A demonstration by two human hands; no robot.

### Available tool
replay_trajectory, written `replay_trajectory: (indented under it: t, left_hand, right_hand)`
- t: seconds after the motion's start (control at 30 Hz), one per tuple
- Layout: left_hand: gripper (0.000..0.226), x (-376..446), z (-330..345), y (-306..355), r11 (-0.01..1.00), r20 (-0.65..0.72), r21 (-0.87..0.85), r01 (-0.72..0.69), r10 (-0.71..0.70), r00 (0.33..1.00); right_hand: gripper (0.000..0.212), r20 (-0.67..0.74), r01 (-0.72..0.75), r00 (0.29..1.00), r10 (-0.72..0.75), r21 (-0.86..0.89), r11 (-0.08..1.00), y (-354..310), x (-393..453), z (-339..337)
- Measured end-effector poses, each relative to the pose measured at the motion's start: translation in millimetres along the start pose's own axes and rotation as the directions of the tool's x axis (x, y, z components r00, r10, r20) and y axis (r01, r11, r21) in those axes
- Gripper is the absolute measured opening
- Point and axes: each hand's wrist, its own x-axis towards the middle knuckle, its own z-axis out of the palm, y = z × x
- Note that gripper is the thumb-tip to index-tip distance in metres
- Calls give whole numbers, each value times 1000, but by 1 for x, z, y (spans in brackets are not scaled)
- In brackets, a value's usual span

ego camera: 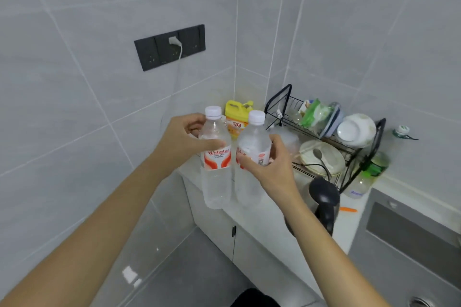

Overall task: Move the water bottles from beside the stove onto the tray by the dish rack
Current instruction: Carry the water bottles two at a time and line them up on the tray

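Two clear water bottles with white caps and red-and-white labels are held upright side by side above the counter's left end. My left hand grips the left bottle around its upper body. The right bottle is held by my right hand, fingers wrapped over its label. Both bottoms hang near the counter's front edge; whether they touch anything I cannot tell. No tray is visible in this view. The black wire dish rack stands just right of the bottles.
A yellow detergent jug sits in the corner behind the bottles. The rack holds bowls, plates and a spoon. A black kettle stands in front of it, beside a green-topped bottle, an orange tool and the sink. Tiled walls enclose the left.
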Motion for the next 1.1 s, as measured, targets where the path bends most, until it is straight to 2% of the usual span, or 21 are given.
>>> replay_trajectory:
  t: [0.23,0.4,0.5,0.6,0.8,0.97,1.1]
  left_hand:
    - [37,116,-11,-55,990,20,137,26,-29,999]
    - [35,182,-9,-116,979,57,193,68,-80,995]
    - [37,209,-1,-156,974,117,210,83,-110,987]
    - [48,234,12,-196,965,225,242,104,-160,961]
    - [57,257,38,-265,956,454,283,79,-206,867]
    - [48,255,60,-286,940,511,340,43,-223,830]
    - [48,249,70,-299,935,540,352,44,-241,807]
  right_hand:
    - [51,23,-39,999,41,-57,998,52,123,39]
    - [56,4,-120,993,122,-133,984,102,175,62]
    - [55,-5,-185,982,188,-183,966,134,181,74]
    - [56,-73,-279,960,270,-215,936,169,179,90]
    - [56,-219,-461,884,412,-269,846,208,170,117]
    - [60,-286,-537,835,469,-247,806,232,162,124]
    - [68,-309,-548,826,471,-247,799,240,155,124]
